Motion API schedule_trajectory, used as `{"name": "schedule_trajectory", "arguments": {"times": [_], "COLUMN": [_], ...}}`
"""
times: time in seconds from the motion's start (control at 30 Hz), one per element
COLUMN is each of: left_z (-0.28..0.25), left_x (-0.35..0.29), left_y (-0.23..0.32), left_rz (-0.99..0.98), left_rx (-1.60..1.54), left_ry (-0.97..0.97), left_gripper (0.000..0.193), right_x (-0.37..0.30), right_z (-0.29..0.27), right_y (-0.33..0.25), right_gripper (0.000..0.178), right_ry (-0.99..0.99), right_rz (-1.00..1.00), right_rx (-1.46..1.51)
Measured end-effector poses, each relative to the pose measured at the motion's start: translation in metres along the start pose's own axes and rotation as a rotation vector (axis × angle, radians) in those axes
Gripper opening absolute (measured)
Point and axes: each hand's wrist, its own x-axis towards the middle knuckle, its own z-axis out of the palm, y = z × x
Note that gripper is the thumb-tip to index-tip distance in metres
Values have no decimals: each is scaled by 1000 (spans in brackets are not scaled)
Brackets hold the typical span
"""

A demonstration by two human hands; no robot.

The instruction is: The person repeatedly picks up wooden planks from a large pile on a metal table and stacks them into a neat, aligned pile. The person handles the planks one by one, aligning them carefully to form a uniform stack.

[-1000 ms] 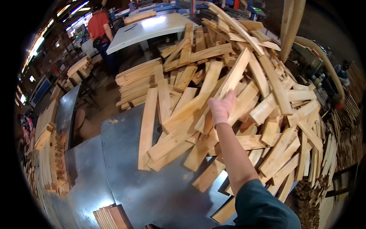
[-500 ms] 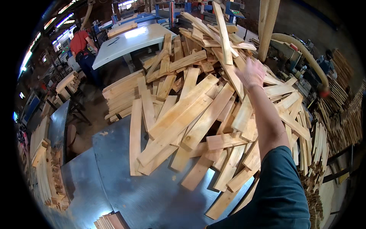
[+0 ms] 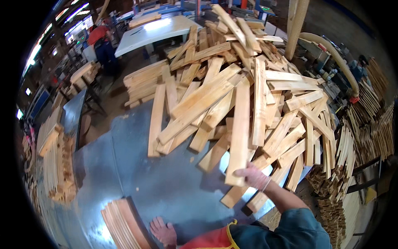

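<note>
My right hand (image 3: 253, 176), in a pale knit glove, grips the near end of a long wooden board (image 3: 239, 124). The board slants over the front of a big jumbled heap of boards (image 3: 199, 101), its far end against the heap. My left hand (image 3: 163, 230), also gloved, is low in the view with its fingers apart and nothing in it. It is at the metal tabletop (image 3: 161, 191), just right of a neat stack of boards (image 3: 124, 222). Whether it touches that stack I cannot tell.
Another neat stack of boards (image 3: 58, 166) stands at the table's left side. Beyond the heap is a pale machine table (image 3: 155, 35), with a person in a red shirt (image 3: 99, 37) left of it. A ribbed hose (image 3: 296, 33) hangs at the right, near more stacked wood (image 3: 375, 120).
My right hand has come back from the heap toward me and now holds a board. My left hand has come into view beside the near stack. The view has shifted.
</note>
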Motion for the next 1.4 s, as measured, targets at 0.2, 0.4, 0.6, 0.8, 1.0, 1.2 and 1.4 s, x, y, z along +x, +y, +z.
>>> {"name": "schedule_trajectory", "arguments": {"times": [0.2,0.4,0.6,0.8,1.0,1.2,1.4], "left_z": [-52,-26,-108,-73,-99,-101,-53], "left_x": [42,35,-32,-146,-50,59,126], "left_y": [40,28,-52,-141,-37,107,164], "left_rz": [-287,-916,-596,-454,-287,-273,-165], "left_rx": [-1111,-1874,-655,251,209,-859,-639], "left_ry": [-499,-512,-314,-348,-423,-614,-447], "left_gripper": [68,32,35,79,90,70,76], "right_x": [-63,-121,-42,60,114,60,181], "right_z": [113,175,48,-6,-57,-2,-86], "right_y": [138,202,148,-29,-104,-71,-147], "right_gripper": [80,98,86,85,94,80,69], "right_ry": [167,-492,-60,714,726,-304,377], "right_rz": [-106,-96,-79,-655,-121,150,-638], "right_rx": [-813,-1242,-700,-1840,-1948,-650,-1283]}}
